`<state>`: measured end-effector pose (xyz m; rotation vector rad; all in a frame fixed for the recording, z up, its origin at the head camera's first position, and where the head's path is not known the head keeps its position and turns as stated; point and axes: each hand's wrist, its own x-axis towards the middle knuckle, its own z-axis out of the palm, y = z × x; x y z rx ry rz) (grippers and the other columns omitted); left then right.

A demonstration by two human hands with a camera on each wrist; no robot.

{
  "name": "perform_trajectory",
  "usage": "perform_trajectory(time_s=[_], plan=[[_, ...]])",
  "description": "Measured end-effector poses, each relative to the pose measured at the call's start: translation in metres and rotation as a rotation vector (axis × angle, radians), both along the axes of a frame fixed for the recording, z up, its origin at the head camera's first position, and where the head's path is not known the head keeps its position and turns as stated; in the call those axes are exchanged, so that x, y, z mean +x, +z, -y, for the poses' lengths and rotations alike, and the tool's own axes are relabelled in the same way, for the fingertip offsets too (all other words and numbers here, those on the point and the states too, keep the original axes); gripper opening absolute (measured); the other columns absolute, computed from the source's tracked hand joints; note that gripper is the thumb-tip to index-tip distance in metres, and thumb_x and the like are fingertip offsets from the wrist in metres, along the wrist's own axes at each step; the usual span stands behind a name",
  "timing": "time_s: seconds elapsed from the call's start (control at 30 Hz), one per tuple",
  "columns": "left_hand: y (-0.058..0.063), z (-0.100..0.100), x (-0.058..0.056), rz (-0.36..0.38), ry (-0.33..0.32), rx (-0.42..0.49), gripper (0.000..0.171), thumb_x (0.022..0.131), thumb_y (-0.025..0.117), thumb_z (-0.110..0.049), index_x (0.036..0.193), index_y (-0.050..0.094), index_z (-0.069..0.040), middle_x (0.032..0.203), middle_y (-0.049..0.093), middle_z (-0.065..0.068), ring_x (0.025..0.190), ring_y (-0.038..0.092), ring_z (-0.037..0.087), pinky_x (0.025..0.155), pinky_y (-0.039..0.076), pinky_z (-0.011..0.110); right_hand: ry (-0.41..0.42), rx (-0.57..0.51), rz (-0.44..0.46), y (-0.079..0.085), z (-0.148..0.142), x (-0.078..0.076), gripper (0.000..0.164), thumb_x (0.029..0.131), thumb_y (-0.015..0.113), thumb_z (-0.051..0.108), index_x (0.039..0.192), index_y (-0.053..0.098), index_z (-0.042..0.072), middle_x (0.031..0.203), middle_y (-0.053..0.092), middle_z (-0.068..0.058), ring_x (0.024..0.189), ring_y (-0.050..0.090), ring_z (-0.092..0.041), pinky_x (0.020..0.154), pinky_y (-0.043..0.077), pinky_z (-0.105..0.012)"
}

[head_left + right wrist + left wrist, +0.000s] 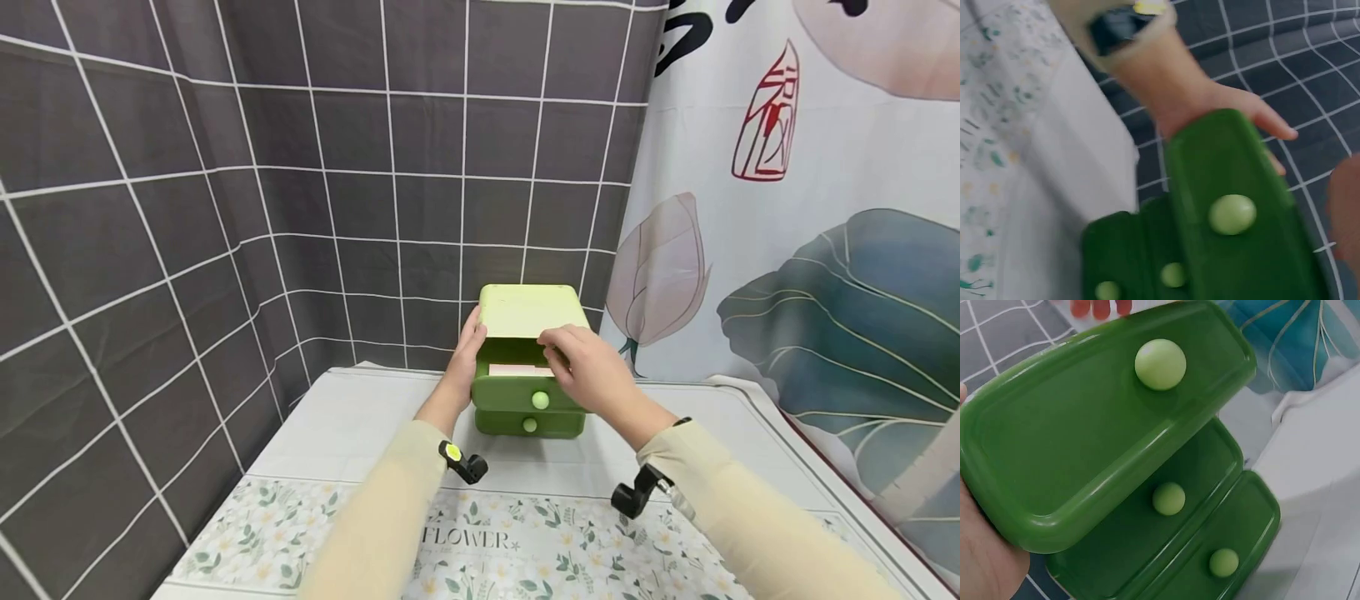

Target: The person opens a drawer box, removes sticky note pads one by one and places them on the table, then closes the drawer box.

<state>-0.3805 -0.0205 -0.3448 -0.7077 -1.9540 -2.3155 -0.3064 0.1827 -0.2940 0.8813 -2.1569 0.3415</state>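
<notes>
A small green drawer cabinet with a pale yellow-green top (528, 310) stands on the table. Its upper drawer (1066, 447) is pulled out, with a round light-green knob (1160, 364) on the front. Two lower drawers with like knobs are closed beneath. Something flat and pale pink (513, 369) lies inside the upper drawer. My left hand (461, 367) rests along the cabinet's left side, fingers fairly straight. Over the upper drawer's right part is my right hand (592, 367), fingers bent near the top's front edge. I cannot tell whether those fingers hold anything.
The white table (360, 417) carries a floral printed band (480, 550) with the word FLOWER. Behind hangs a dark cloth with a white grid (360, 208). A white curtain with lotus prints (810, 333) hangs at the right.
</notes>
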Motion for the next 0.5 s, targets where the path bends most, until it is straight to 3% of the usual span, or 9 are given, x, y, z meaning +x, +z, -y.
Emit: perform_trajectory(time_s=[0.23, 0.37, 0.5], plan=[[-0.015, 0.001, 0.013, 0.045, -0.022, 0.109, 0.056, 0.097, 0.032, -0.033, 0.147, 0.009, -0.03, 0.152, 0.008, -0.01, 0.136, 0.003, 0.01, 0.109, 0.004, 0.045, -0.127, 0.102, 0.433, 0.015, -0.003, -0.02, 0.02, 0.083, 0.067, 0.014, 0.102, 0.067, 0.01, 0.085, 0.063, 0.002, 0.077, 0.057, -0.013, 0.072, 0.049, -0.033], [-0.019, 0.0, 0.025, 0.077, -0.032, 0.127, 0.055, 0.097, 0.03, -0.034, 0.147, 0.008, -0.032, 0.151, 0.007, -0.011, 0.136, 0.002, 0.011, 0.109, 0.003, 0.046, -0.125, 0.143, 0.563, 0.018, -0.002, -0.03, 0.027, 0.08, 0.07, 0.017, 0.105, 0.068, 0.007, 0.091, 0.067, -0.001, 0.086, 0.061, -0.016, 0.079, 0.049, -0.035], [-0.022, -0.002, 0.033, 0.042, -0.013, 0.096, 0.053, 0.098, 0.027, -0.036, 0.147, 0.008, -0.032, 0.152, 0.005, -0.01, 0.137, 0.0, 0.012, 0.109, 0.0, 0.046, -0.116, 0.172, 0.653, 0.019, 0.001, -0.04, 0.033, 0.079, 0.072, 0.018, 0.108, 0.067, 0.004, 0.097, 0.068, -0.005, 0.093, 0.062, -0.019, 0.084, 0.048, -0.035]])
